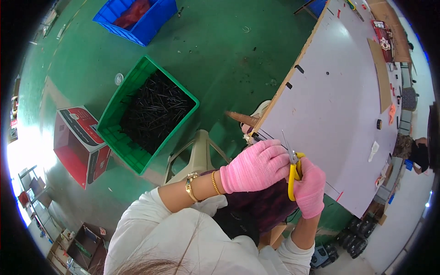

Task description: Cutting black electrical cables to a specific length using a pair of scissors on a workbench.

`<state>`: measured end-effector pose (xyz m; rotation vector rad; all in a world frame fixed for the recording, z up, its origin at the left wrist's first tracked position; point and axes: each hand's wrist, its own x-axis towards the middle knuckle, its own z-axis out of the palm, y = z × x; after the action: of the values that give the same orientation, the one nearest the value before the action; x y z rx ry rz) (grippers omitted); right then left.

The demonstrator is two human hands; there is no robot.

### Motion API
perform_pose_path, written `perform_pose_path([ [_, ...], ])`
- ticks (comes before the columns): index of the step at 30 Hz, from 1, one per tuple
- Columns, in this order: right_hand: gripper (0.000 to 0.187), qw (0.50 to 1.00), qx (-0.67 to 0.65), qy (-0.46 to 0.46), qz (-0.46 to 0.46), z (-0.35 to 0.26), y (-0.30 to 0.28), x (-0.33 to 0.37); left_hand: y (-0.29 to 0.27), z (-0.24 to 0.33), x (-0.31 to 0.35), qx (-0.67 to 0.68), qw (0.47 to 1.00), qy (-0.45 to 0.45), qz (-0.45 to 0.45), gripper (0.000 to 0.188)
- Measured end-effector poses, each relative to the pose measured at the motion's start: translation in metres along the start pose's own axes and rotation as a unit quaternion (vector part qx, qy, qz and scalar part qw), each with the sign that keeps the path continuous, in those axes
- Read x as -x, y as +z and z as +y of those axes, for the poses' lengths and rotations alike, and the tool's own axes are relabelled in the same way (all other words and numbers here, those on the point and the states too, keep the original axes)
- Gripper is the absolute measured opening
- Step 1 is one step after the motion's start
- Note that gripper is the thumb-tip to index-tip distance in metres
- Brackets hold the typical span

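Note:
My right hand (310, 188), in a pink glove, is closed around the yellow handles of a pair of pliers (292, 176). The slim grey jaws point away from me over the near edge of the table. Beside the jaws is my left hand (256, 166), also gloved in pink, its fingers bent together with the tips close to the tool. What those fingers hold, if anything, is hidden. Just beyond the left knuckles, a small black piece (255, 136) sits at the table edge, with thin dark lines running near it.
The pale table (339, 114) carries small black pieces along its edge, a cardboard strip (379, 75) and a black roll (379, 124). To the left stand a green bin (185, 126) of black sticks, a blue crate (156, 20), a carton (75, 128) and a plastic stool (200, 153). Another person's foot (261, 110) shows beside the table.

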<state>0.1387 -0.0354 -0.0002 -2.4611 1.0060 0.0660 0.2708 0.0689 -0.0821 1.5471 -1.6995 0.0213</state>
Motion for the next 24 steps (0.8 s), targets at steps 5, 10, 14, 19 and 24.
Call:
perform_pose_path([
  [5,0.029,1.000,0.006,0.006,-0.005,-0.001,0.000,-0.001,0.000,-0.001,0.000,-0.001,1.000,-0.001,-0.002,0.022],
  [10,0.025,1.000,0.013,0.000,-0.005,-0.005,-0.002,-0.003,-0.002,-0.002,0.001,-0.001,1.000,-0.004,-0.016,0.022],
  [14,0.030,0.999,-0.037,0.006,0.007,0.001,-0.003,0.000,-0.004,-0.002,-0.002,0.047,0.998,-0.034,-0.010,0.024],
  [19,0.031,0.995,-0.072,0.069,-0.001,0.029,-0.016,0.011,-0.005,0.001,-0.008,0.059,0.997,-0.043,-0.001,0.028],
  [24,0.033,0.993,-0.066,0.097,0.002,0.042,-0.022,0.017,-0.006,0.002,-0.011,0.049,0.997,-0.057,-0.013,0.029],
])
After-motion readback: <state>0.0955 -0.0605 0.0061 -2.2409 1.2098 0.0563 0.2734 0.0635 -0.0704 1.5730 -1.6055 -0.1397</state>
